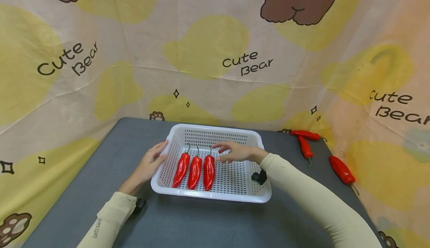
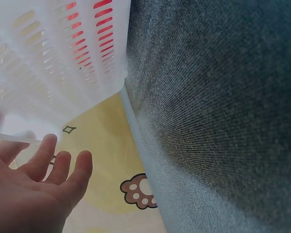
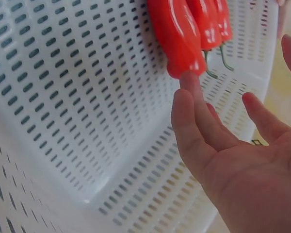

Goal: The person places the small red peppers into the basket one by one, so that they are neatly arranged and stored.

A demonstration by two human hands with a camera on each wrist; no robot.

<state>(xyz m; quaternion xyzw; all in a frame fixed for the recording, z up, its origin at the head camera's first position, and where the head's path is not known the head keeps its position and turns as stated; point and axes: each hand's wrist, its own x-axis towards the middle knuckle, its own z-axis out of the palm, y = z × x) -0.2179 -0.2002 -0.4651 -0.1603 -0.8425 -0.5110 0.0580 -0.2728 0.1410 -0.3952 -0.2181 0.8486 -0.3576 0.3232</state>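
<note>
A white perforated basket (image 1: pixel 235 198) sits on the grey table, with three red peppers side by side in its left half. The left pepper (image 1: pixel 181 169), middle pepper (image 1: pixel 195 172) and right pepper (image 1: pixel 209 173) all have their green stems toward the back. My left hand (image 1: pixel 147 166) rests against the basket's left rim; in the left wrist view its outer fingers (image 2: pixel 82 167) extend loosely below the rim. Over the basket, my right hand (image 1: pixel 236 152) hovers with fingers spread. Its fingertips (image 3: pixel 183 97) overlap the stem end of the right pepper in the right wrist view.
Farther right on the grey table (image 1: pixel 221 225) lie three more red peppers: one at the back edge (image 1: pixel 305 134), another just below it (image 1: pixel 305 147), and a larger one (image 1: pixel 342 169) by the right edge. A printed cloth (image 1: pixel 201 53) hangs behind the table.
</note>
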